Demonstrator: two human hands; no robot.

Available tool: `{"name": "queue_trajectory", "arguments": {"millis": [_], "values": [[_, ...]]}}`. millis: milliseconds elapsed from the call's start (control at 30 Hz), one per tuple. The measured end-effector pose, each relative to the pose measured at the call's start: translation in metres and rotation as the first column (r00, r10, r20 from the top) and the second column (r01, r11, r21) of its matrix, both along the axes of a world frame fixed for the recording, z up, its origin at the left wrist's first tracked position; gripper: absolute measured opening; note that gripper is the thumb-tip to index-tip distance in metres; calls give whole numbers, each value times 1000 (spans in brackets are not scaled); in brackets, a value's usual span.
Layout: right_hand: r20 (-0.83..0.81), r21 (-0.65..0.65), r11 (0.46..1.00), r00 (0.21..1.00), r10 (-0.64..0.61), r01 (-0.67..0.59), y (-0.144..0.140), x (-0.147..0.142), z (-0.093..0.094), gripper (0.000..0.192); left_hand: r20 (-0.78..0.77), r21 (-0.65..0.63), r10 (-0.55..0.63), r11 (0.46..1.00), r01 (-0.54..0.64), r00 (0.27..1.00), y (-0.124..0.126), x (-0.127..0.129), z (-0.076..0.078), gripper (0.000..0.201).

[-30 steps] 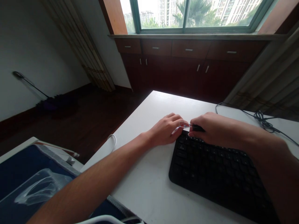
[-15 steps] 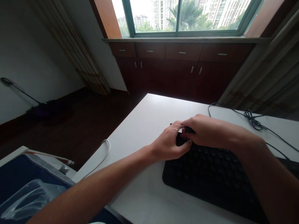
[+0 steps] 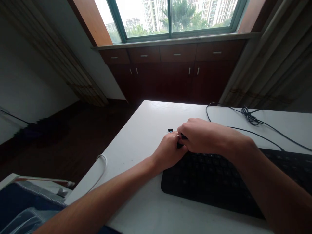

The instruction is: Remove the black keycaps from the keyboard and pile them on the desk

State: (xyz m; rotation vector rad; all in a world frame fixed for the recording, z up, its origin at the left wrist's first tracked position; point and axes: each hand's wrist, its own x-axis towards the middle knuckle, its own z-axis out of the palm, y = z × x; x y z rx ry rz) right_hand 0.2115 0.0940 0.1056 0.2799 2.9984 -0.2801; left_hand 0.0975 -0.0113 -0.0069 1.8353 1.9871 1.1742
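Observation:
My left hand and my right hand meet over the far left corner of a black keyboard. In my right hand's closed fingers sits a small black tool, mostly hidden. Thin silvery wires stretch from it across my left fingers. My left hand is closed too, its thumb toward the right fingertips; what it grips is covered. Just beyond the left fingers shows a small black piece with a bit of blue below. Whether those fingers hold this piece, I cannot tell.
The keyboard lies on a white table. A bundled black cable runs along the far right side. At the left edge curls a white cable. Beside the table is a dark blue fabric item with clear plastic on it.
The view has turned slightly to the right. Both hands stay together at the keyboard corner. The wires show less between them, and the small black piece beyond the left fingers is more visible.

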Motion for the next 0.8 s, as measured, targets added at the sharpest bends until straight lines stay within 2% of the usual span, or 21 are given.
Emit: {"name": "queue_trajectory", "arguments": {"millis": [33,100,167,300,433,533,600,700,800], "values": [[-33,10,1000,999,-6,6,0,4,7,28,-8,7,-23,1000,23,1000,0,0,1,15],[-145,38,995,985,-88,94,2,12,21,32,0,11,-72,997,72,997,-1,1,2,14],[-159,24,988,976,-150,156,5,18,28,31,22,-5,-84,996,84,996,-1,2,3,17],[-23,27,976,976,-216,217,17,18,16,28,59,-6,-62,998,63,996,-3,3,4,18],[4,-26,965,966,-260,260,36,20,4,26,104,69,-92,994,85,990,-7,1,8,21],[19,-63,956,958,-285,285,44,25,8,24,7,100,-152,983,151,988,-10,1,11,26],[7,-70,955,957,-290,290,46,27,11,24,-70,69,-202,976,206,977,-11,2,12,31],[-5,-50,957,958,-286,285,47,26,10,26,-98,39,-235,970,239,967,-10,5,11,21],[-9,-54,958,959,-282,281,47,22,5,38,-48,69,-229,970,231,972,-9,0,12,14]]}}
